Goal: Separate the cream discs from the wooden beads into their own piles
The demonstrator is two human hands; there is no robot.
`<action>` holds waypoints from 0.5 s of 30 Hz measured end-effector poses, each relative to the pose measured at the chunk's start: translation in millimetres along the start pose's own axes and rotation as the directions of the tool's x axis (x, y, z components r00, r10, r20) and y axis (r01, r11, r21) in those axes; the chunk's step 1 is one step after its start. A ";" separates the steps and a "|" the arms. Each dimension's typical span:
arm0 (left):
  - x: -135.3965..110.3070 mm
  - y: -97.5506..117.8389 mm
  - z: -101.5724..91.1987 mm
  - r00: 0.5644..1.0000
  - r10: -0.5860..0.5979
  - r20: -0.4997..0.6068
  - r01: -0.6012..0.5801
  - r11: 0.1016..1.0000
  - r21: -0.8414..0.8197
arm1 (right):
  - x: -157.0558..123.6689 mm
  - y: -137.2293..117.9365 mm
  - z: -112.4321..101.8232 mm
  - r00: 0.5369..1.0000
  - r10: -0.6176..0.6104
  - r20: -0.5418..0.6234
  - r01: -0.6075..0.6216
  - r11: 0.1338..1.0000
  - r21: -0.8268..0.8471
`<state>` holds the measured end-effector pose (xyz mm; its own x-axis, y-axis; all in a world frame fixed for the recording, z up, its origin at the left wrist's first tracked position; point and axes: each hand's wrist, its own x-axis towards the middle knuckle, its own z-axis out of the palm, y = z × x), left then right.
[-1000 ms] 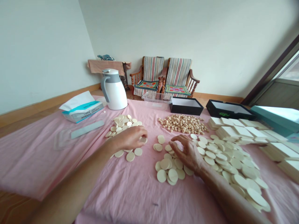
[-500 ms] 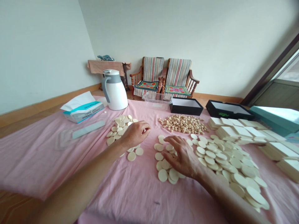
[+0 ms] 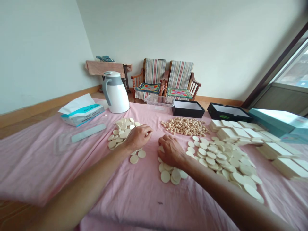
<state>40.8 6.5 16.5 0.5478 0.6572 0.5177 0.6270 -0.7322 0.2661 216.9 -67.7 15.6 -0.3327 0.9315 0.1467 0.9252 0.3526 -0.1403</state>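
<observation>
My right hand [image 3: 171, 151] is lowered over a small group of pale round discs [image 3: 165, 176] near the middle of the pink cloth. Its fingers and thumb are bent together around the edge of one disc, mostly hidden by the hand. My left hand [image 3: 140, 137] hovers beside another cluster of discs [image 3: 123, 128] on the left. The fingers are curled in with the thumb against them, and whatever they may hold is hidden. A large heap of discs [image 3: 226, 157] spreads out to the right of my right hand.
Small wooden pieces [image 3: 185, 126] are piled beyond my hands. Stacks of white square cards [image 3: 240, 133], two black boxes [image 3: 189, 112], a clear plastic container [image 3: 159, 102], a teal box [image 3: 279, 120], a white jug [image 3: 119, 98] and a tissue pack [image 3: 83, 114] stand around them.
My right hand has moved left and its spread fingers have closed down onto the discs. My left hand keeps its curled pose. The view has shifted slightly.
</observation>
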 end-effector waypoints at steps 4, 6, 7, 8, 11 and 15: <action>0.3 -4.7 1.8 0.999 -0.031 -0.034 0.031 0.999 0.007 | -9.8 21.5 -4.4 0.996 0.085 0.003 -0.085 0.996 -0.041; 0.6 -6.8 1.7 0.997 -0.052 -0.057 0.052 0.999 0.002 | -13.9 28.6 -8.8 0.991 0.135 0.007 -0.135 0.989 -0.063; 0.7 -7.9 1.5 0.996 -0.060 -0.069 0.060 0.998 -0.003 | -16.3 29.1 -10.9 0.989 0.148 -0.006 -0.148 0.987 -0.059; 0.9 -8.8 1.2 0.994 -0.066 -0.082 0.065 0.998 -0.008 | -19.4 27.2 -12.9 0.989 0.143 -0.030 -0.144 0.989 -0.034; 1.1 -10.8 0.5 0.990 -0.081 -0.117 0.080 0.997 -0.012 | -33.4 7.3 -16.1 0.993 0.008 -0.120 0.009 0.991 0.137; 0.9 -11.0 1.8 0.986 -0.094 -0.141 0.091 0.996 -0.023 | -55.1 -26.1 -10.9 0.954 -0.279 -0.104 0.296 0.932 0.211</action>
<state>35.4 15.5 12.5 0.4029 0.6909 0.6003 0.6617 -0.6730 0.3305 213.0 -129.2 21.8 -0.5571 0.7814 0.2813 0.7252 0.6228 -0.2938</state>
